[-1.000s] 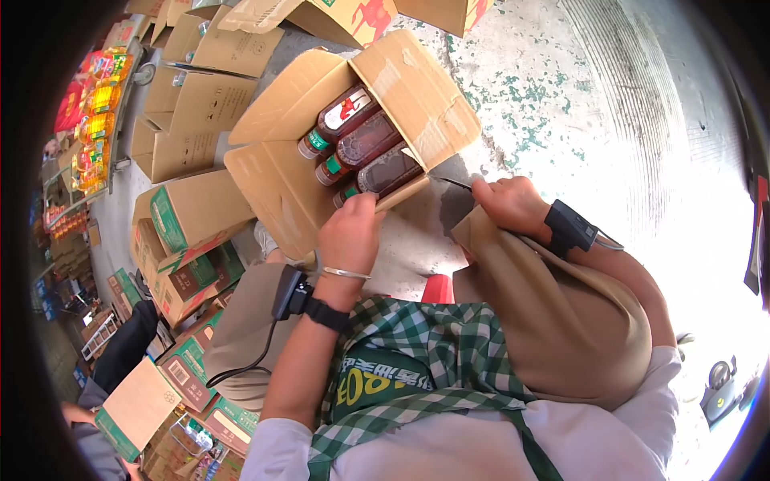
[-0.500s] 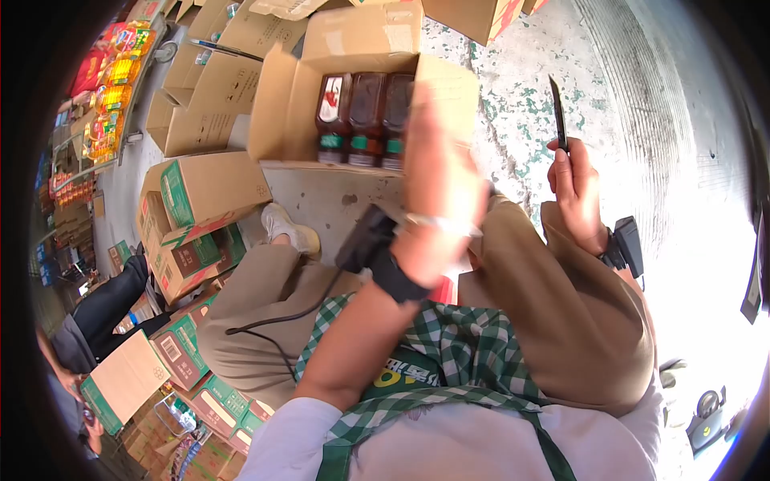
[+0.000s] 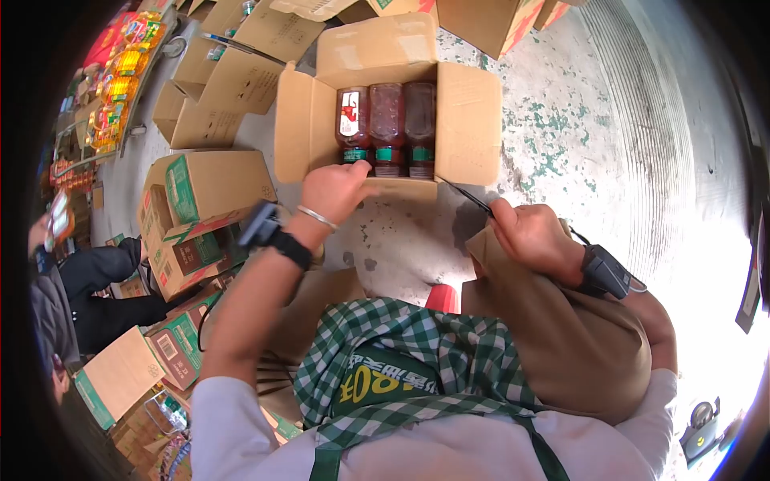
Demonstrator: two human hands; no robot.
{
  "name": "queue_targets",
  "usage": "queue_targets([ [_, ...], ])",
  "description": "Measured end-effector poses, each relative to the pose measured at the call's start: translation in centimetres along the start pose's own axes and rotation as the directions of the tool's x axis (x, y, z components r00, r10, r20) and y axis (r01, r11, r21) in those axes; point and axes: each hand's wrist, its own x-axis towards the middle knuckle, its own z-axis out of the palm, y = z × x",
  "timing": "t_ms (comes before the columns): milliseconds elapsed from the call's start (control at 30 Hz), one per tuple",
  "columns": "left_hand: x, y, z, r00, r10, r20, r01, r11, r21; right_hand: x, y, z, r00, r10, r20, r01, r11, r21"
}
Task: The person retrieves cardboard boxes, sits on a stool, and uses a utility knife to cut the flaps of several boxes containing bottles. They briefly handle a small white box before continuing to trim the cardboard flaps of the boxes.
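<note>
An open cardboard box (image 3: 469,120) stands on the floor in front of me, its side and far flaps folded out. Inside lie bottles of dark red sauce (image 3: 387,120) with green bands, three of them in the top row. My left hand (image 3: 335,192) is closed at the near wall of the box, its fingertips over the edge beside the left bottle. In my right hand (image 3: 531,232) is a slim black utility knife (image 3: 469,197), gripped with the fingers wrapped round it. The knife's tip points to the near right corner of the box.
Opened cartons (image 3: 204,188) stand at the left, with more empty cartons (image 3: 241,72) beyond them. A cart with yellow oil bottles (image 3: 120,76) is at the far left. Another person (image 3: 96,280) is at the left edge. A red object (image 3: 442,299) sits between my knees.
My left hand has swung from the right flap to the near left wall of the box. My right hand has brought the knife from the right, pointing up, to the box's near right corner.
</note>
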Motion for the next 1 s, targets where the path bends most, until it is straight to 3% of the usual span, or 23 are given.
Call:
queue_targets([
  [67, 0.4, 1.1, 2.6, 0.922, -0.099, -0.375, 0.111, 0.994, 0.009, 0.5, 0.3, -0.1, 1.000, 0.005, -0.008, -0.005, 0.999, -0.031],
  [100, 0.2, 1.8, 3.4, 0.895, -0.108, -0.433, 0.114, 0.993, -0.011, 0.5, 0.4, -0.2, 1.000, -0.009, -0.011, 0.008, 0.998, -0.069],
  [233, -0.3, 3.9, 4.0, 0.875, -0.217, -0.433, 0.211, 0.975, -0.063, 0.3, 1.2, 0.2, 0.997, -0.051, -0.057, 0.042, 0.989, -0.142],
  [333, -0.4, 4.3, 4.2, 0.857, -0.265, -0.442, 0.250, 0.964, -0.094, 0.4, 1.3, -0.1, 1.000, -0.017, 0.005, 0.018, 0.984, -0.178],
  [533, -0.4, 4.5, 4.3, 0.845, -0.224, -0.485, 0.191, 0.975, -0.117, 2.1, 1.0, -0.9, 0.998, -0.052, 0.031, 0.059, 0.952, -0.299],
  [1000, -0.5, 3.8, 4.3, 0.847, -0.167, -0.505, 0.135, 0.986, -0.099, 1.5, 1.0, -1.5, 0.998, -0.063, -0.005, 0.059, 0.966, -0.252],
])
